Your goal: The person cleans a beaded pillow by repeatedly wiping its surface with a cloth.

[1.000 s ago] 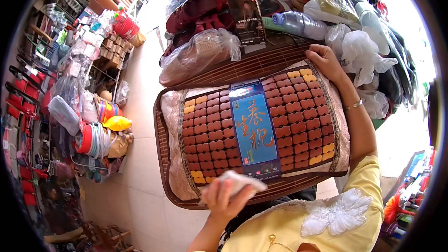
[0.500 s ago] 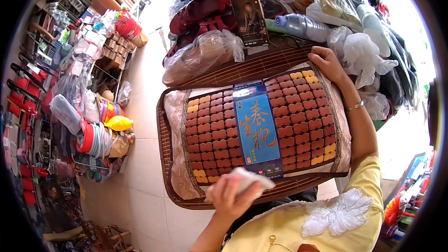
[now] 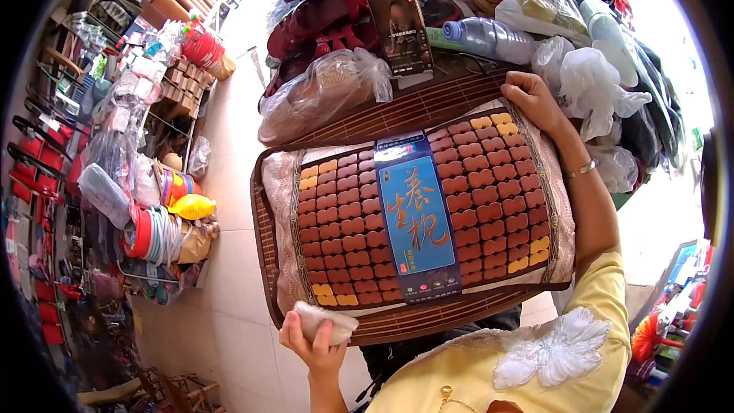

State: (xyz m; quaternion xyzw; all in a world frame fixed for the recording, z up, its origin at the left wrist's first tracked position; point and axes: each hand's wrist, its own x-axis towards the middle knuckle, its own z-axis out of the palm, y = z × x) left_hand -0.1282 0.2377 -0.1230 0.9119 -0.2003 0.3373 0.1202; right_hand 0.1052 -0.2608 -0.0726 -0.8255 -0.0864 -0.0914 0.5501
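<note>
A pillow (image 3: 497,199) covered in reddish-brown tiles, with some yellow tiles near its corners, lies across a brown woven mat (image 3: 390,325). Around its middle runs a blue paper band (image 3: 417,218) with orange characters. My left hand (image 3: 315,344) grips a folded white cloth (image 3: 325,323) at the lower left edge of the pillow and mat. At the upper right corner, my right hand (image 3: 531,99) is closed on the pillow's edge, its fingertips partly hidden.
Behind the mat are a propped phone (image 3: 401,29), a plastic bottle (image 3: 489,40), dark red sandals (image 3: 325,19) and bagged goods (image 3: 329,92). Crowded shelves with a red bucket (image 3: 138,231) stand at the left. A red-orange brush (image 3: 646,339) is at the right.
My left hand has moved left and slightly down with the white cloth, from the pillow's lower edge to its lower left corner. My right hand stays at the upper right corner.
</note>
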